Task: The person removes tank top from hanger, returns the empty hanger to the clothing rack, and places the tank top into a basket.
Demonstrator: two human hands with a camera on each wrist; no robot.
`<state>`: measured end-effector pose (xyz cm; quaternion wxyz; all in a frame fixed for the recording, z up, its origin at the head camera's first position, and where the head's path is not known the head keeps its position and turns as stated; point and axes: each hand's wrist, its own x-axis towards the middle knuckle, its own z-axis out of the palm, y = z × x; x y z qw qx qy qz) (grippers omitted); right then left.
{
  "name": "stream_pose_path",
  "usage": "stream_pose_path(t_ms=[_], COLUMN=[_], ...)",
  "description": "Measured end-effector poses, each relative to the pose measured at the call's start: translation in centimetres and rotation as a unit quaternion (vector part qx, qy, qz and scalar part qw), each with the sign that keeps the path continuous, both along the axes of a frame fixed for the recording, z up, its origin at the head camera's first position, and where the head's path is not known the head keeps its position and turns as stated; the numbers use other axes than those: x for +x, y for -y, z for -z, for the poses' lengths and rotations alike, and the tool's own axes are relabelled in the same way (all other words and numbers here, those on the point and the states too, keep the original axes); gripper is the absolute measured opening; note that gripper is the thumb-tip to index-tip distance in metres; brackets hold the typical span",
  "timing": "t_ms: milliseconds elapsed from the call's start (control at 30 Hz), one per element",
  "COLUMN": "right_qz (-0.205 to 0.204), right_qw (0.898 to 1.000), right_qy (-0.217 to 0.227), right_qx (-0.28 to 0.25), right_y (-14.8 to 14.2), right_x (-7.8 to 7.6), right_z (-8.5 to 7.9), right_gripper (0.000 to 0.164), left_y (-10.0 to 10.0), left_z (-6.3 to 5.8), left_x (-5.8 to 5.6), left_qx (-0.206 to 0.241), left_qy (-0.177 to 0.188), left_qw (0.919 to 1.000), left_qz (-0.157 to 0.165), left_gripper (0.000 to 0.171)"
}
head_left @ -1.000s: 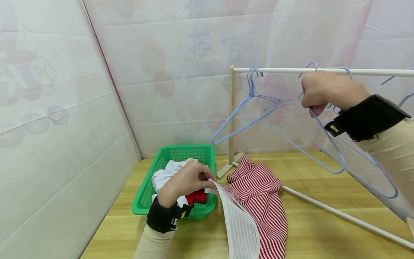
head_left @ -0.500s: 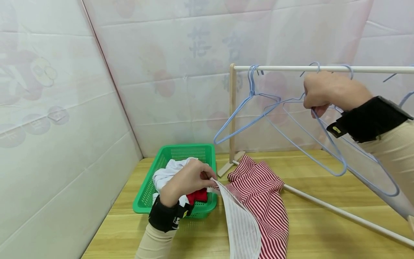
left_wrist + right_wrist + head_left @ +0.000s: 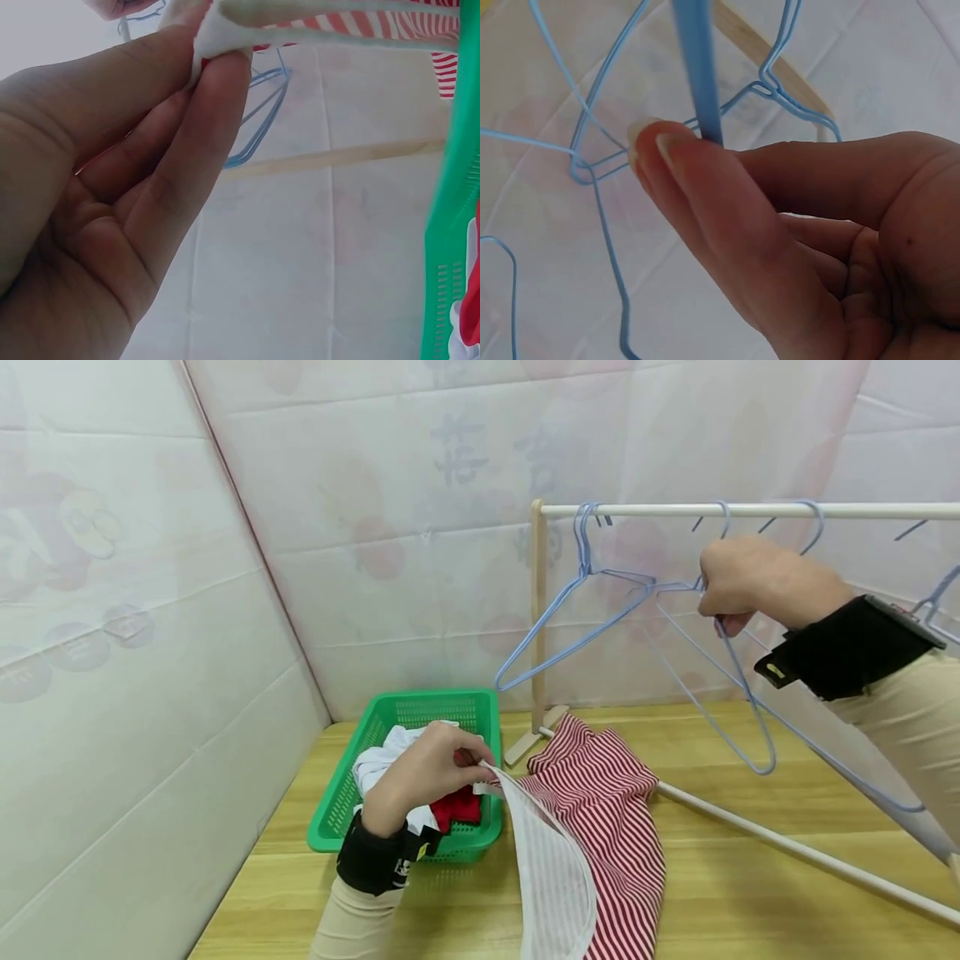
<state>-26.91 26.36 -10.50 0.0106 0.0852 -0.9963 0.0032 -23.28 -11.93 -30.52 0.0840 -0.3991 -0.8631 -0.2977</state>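
In the head view my left hand (image 3: 435, 768) pinches the white-lined edge of a red and white striped garment (image 3: 618, 827) between thumb and fingers. The left wrist view shows that white edge (image 3: 225, 34) at the fingertips. The rest of the garment drapes right and toward me over the table. Up at the rack, my right hand (image 3: 768, 581) pinches a blue wire hanger. Up close in the right wrist view, the hanger wire (image 3: 696, 67) runs into the pinch of thumb and fingers. The palm hides part of this hanger in the head view.
A green basket (image 3: 431, 694) with white cloth (image 3: 386, 762) and red cloth (image 3: 457, 810) stands behind my left hand. More blue hangers (image 3: 542, 617) hang from the rack's white rail (image 3: 645, 511). A low white bar (image 3: 810, 858) crosses the table, partly under the garment.
My right hand has lowered slightly against the rail, and the held hanger's lower corner has swung left. The left hand keeps its pinch on the garment, nearly still.
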Motion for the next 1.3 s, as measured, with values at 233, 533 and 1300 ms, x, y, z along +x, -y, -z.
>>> stream_pose_path(t_ms=[233, 533, 1300], right_qz=[0.005, 0.010, -0.004], right_qw=[1.000, 1.000, 0.997], right_qy=[-0.017, -0.018, -0.069], right_qx=[0.009, 0.005, 0.034], right_y=[0.0, 0.2, 0.5], right_x=[0.1, 0.3, 2.2], right_z=[0.3, 0.4, 0.8], right_gripper=[0.017, 0.018, 0.020], left_y=[0.9, 1.2, 3.9], left_z=[-0.2, -0.7, -2.8], left_x=[0.3, 0.6, -0.5], left_qx=[0.040, 0.083, 0.053], left_qy=[-0.016, -0.031, -0.065], left_qw=[0.9991, 0.9960, 0.9941], left_qz=[-0.008, -0.010, -0.069], left_gripper=[0.004, 0.005, 0.007])
